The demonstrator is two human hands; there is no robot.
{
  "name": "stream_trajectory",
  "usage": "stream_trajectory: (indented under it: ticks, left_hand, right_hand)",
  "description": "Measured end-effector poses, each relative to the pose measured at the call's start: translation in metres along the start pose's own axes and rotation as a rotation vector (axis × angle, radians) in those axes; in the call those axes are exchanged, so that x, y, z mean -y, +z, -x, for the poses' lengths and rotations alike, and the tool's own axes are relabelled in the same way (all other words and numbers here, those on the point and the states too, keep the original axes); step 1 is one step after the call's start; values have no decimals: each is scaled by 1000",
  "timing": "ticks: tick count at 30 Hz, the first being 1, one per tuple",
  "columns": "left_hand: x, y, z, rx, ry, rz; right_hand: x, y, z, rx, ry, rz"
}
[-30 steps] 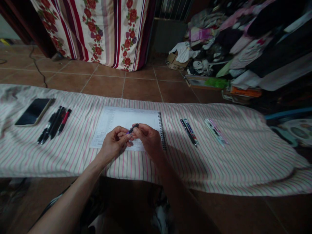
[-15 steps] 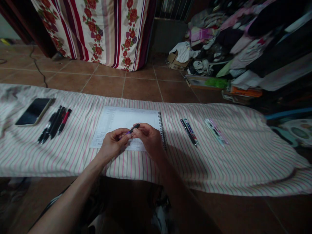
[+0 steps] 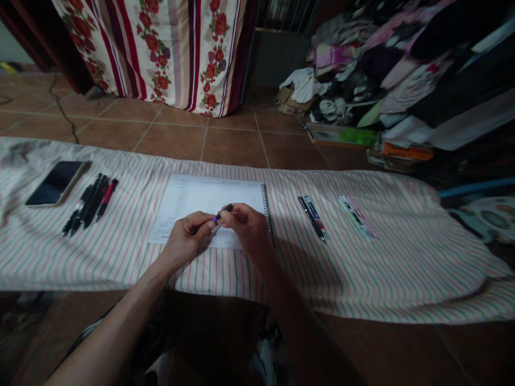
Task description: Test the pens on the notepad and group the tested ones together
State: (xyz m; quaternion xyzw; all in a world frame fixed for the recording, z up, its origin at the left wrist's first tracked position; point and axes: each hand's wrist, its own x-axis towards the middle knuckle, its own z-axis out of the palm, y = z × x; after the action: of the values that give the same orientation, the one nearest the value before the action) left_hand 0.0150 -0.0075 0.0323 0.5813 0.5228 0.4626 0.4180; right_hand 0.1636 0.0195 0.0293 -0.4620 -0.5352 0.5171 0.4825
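Between my two hands is a pen, purple at its left part and black at its upper right end. My left hand is closed on the purple part with thumb and fingers. The fingers of my right hand pinch the black end. Both hands are over the near part of a spiral notebook whose open page bears printed lines and a box. The hands hide part of the pen and the page's lower middle.
On the striped cloth, several dark pens, one red, lie left beside a phone. A black pen and a patterned pen lie right, then pastel pens. Beyond are a floral curtain and piled clothes.
My right hand has shifted very slightly to the right along the pen, and a little more of the purple part shows. The other things are in the same places.
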Motion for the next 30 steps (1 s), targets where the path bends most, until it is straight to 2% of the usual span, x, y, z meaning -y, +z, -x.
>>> stream_trajectory:
  ticks: [6, 10, 17, 25, 30]
  left_hand:
    - [7, 4, 2, -23, -14, 1]
    - [5, 4, 3, -25, -19, -1]
    - [8, 4, 3, -47, 50, -85]
    - [7, 7, 4, -69, -38, -46]
    - [9, 8, 5, -74, -40, -66]
  right_hand:
    - [-4, 2, 0, -46, -33, 104]
    - [-2, 3, 1, -47, -25, 89]
    - [1, 5, 1, -67, -42, 170]
    - [2, 5, 2, -51, -7, 131]
    - [0, 7, 2, -102, -31, 196]
